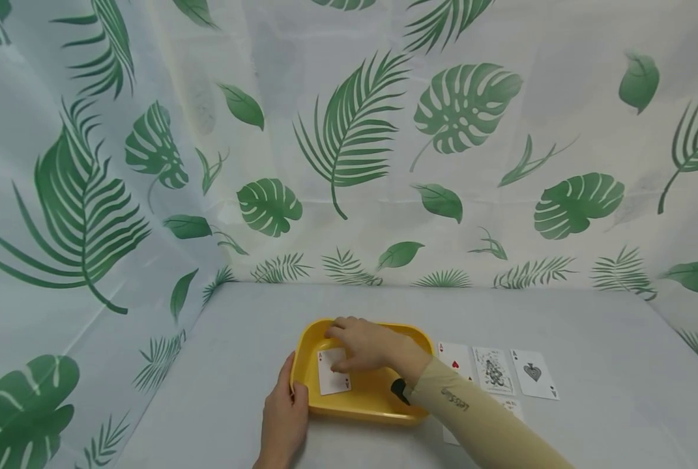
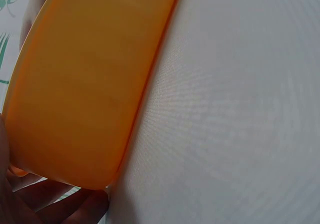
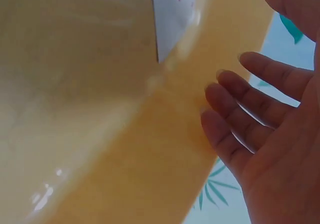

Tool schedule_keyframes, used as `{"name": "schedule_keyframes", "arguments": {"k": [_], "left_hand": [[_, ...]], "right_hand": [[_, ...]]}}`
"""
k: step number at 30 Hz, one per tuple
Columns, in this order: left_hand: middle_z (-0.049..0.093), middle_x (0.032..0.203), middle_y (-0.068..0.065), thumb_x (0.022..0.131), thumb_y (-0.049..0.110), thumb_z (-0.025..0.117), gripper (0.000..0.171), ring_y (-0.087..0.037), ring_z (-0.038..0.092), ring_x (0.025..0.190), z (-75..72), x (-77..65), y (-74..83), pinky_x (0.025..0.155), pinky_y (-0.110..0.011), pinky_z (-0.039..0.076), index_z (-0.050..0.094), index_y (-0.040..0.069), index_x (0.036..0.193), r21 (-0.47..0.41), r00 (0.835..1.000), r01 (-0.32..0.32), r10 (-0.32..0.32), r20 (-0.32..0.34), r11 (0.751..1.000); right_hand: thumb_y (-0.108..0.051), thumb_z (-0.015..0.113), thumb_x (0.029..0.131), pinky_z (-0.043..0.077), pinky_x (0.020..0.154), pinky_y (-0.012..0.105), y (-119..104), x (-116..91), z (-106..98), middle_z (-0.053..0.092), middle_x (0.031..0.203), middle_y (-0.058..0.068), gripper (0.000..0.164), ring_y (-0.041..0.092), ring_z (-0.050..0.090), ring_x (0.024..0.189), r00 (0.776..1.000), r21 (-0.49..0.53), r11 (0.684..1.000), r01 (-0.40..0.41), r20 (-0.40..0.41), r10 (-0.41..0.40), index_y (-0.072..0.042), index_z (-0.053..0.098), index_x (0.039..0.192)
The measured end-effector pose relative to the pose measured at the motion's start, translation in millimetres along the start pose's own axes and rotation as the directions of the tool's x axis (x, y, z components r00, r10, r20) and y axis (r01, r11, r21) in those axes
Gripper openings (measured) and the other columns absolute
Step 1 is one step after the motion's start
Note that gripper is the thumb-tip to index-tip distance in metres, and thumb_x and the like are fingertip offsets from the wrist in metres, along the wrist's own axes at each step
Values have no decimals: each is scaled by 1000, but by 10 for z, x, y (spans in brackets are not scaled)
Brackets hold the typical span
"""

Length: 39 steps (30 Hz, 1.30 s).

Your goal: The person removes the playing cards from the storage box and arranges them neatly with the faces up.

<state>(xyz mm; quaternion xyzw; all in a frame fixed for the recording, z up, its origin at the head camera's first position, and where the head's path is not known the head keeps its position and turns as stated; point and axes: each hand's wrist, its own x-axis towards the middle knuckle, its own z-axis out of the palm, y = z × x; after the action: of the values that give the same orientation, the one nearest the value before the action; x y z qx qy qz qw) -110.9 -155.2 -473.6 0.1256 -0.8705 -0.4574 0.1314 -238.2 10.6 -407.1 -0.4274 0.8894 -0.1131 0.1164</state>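
Observation:
A yellow plastic tray [image 1: 378,412] with raised walls sits on the table. The left hand [image 1: 285,413] grips its left end, thumb at the rim and fingers along the outer wall; the left wrist view shows these fingers [image 2: 75,206] at the tray's corner. Inside the tray, toward the left, lies an ace playing card [image 1: 326,381] with a red pip, partly covered. Over the tray, the right hand [image 1: 363,342] hovers with fingers spread near the card and far wall. From the right wrist, its fingers [image 3: 245,119] hold nothing, and the card [image 3: 172,18] lies apart from them.
Right of the tray, an ace of hearts [image 1: 454,355], a joker [image 1: 494,371] and an ace of spades [image 1: 534,373] lie in a row. Nearer, another card [image 1: 511,407] shows partly behind the right sleeve [image 1: 472,407]. Leaf-patterned curtains [image 1: 349,130] stand behind and left.

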Motion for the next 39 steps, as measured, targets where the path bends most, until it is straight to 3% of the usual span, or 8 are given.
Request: {"name": "schedule_keyframes", "arguments": {"k": [5, 8, 14, 21, 27, 39], "left_hand": [[63, 85, -4, 96, 5, 48, 56, -11, 44, 61, 3, -4, 13, 65, -26, 43, 44, 6, 152, -3, 1000, 20, -20, 13, 1000], [59, 80, -2, 96, 6, 48, 56, -12, 42, 60, 3, -6, 27, 64, -26, 42, 44, 6, 152, -2, 999, 31, -31, 14, 1000], [67, 97, -7, 96, 6, 48, 56, -12, 43, 61, 11, -5, 28, 63, -26, 42, 45, 5, 152, 8, 999, 42, -42, 7, 999], [60, 86, -3, 95, 7, 48, 57, -13, 44, 61, 19, -3, 15, 60, -24, 41, 44, 7, 152, 7, 997, 81, -81, 13, 997], [61, 88, -3, 96, 7, 47, 57, -13, 44, 61, 6, -5, 25, 59, -25, 41, 43, 5, 153, -6, 997, 75, -75, 21, 997], [66, 122, -12, 94, 7, 47, 58, -13, 48, 68, 20, 30, 37, 63, -26, 43, 44, 4, 152, 19, 997, 75, -75, 9, 997]], "right_hand": [[-46, 74, 88, 41, 108, 36, -34, 40, 77, 55, 139, 2, 63, 19, 52, 125, 998, -42, 999, -17, 53, 19, -14, 58, 140], [-46, 76, 87, 42, 107, 35, -43, 53, 119, 55, 136, 0, 63, 18, 53, 120, 996, -45, 999, -27, 80, 31, -15, 59, 139], [-52, 78, 83, 45, 102, 34, -54, 82, 210, 55, 131, -2, 66, 17, 51, 112, 993, -90, 996, -23, 117, 34, -17, 61, 137], [-65, 77, 77, 45, 101, 39, -114, 125, 267, 52, 127, -1, 71, 19, 48, 114, 988, -178, 984, -20, 145, 46, -23, 61, 131], [-68, 77, 74, 44, 103, 43, -132, 152, 310, 50, 131, 1, 76, 21, 48, 117, 986, -207, 978, -22, 157, 55, -22, 59, 133], [-66, 79, 73, 45, 102, 41, -92, 177, 350, 47, 126, 1, 79, 20, 46, 114, 987, -246, 969, 0, 154, 39, -21, 56, 134]]}}
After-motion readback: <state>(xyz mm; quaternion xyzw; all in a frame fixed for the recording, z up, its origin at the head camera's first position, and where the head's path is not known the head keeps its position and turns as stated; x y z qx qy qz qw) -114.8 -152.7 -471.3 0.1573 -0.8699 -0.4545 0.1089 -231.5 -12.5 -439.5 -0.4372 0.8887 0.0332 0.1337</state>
